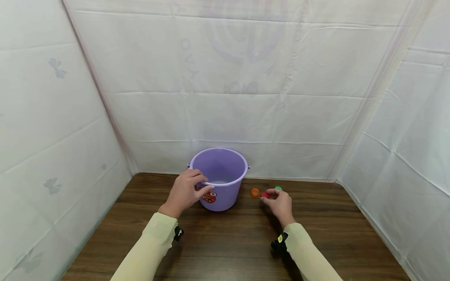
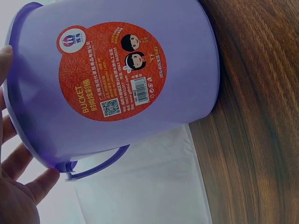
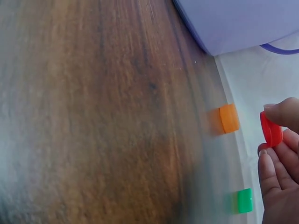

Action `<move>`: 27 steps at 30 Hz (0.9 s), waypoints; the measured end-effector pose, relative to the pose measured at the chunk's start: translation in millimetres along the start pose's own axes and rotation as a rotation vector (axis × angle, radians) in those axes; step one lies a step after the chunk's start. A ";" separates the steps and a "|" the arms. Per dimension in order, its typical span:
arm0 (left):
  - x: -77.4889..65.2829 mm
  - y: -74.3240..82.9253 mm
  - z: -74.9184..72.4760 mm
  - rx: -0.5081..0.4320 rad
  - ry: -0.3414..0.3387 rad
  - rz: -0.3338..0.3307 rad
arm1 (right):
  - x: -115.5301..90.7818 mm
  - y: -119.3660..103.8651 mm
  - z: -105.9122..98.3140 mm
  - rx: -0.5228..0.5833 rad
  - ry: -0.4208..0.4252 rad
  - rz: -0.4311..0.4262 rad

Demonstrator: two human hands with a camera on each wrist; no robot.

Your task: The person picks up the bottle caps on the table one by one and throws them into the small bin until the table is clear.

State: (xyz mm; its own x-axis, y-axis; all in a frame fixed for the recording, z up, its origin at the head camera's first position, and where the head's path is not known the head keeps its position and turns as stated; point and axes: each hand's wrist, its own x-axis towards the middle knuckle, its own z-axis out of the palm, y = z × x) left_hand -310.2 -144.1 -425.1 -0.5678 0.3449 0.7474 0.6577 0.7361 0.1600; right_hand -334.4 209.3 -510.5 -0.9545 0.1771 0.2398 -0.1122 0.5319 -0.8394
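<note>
In the head view, a purple bucket (image 1: 228, 197) is being borne upright by a brown desk (image 1: 221, 244), close to its back edge. The bucket's rim is being grasped by the grip of the left hand (image 1: 183, 190), with fingers being laid over the edge and the thumb being placed outside. To the right of the bucket, a red cap (image 1: 265, 194) is being pinched between the thumb and fingers of the right hand (image 1: 280, 203). An orange cap (image 1: 255, 192) is being supported by the desk between the bucket and the red cap; a green cap (image 1: 278, 188) is being partly hidden by the right hand. Both forearms are being covered by pale yellow sleeves (image 1: 144, 248). The desk is being backed by white sheeting (image 1: 225, 78).

In the left wrist view, the bucket is being shown sideways, and a red label (image 2: 112, 72) is being displayed on its wall. The rim is being clasped by the left hand, which is being partly cut off by the picture's edge; a handle (image 2: 100, 165) is being seen near its fingertips.

In the right wrist view, the red cap is being held on edge by the right grip. Whether the desk is being touched by it cannot be told. The orange and green caps are being shown well apart.
</note>
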 end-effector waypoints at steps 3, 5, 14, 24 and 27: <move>-0.1 -0.3 0.2 0.003 0.000 -0.005 | -0.6 -3.2 -3.0 0.012 -0.009 -0.011; -0.2 -0.3 0.3 0.004 -0.005 -0.010 | -1.3 -5.4 -4.9 0.023 -0.015 -0.013; 0.0 0.1 -1.2 -0.001 -0.020 -0.021 | -5.6 -17.2 -11.3 0.055 -0.031 -0.023; 0.2 -0.6 1.3 -0.003 -0.023 -0.025 | -8.1 -31.2 -17.0 0.082 -0.039 -0.060; 0.7 -0.3 1.9 0.000 -0.016 -0.019 | -8.4 -35.5 -18.4 0.086 -0.032 -0.076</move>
State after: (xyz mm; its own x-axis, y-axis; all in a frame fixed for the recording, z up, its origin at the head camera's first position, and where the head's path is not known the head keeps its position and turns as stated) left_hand -311.7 -143.0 -425.9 -0.5885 0.3399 0.7336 0.6467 0.7425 0.1747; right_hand -317.3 204.1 -473.8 -0.9505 0.1118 0.2898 -0.2065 0.4698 -0.8583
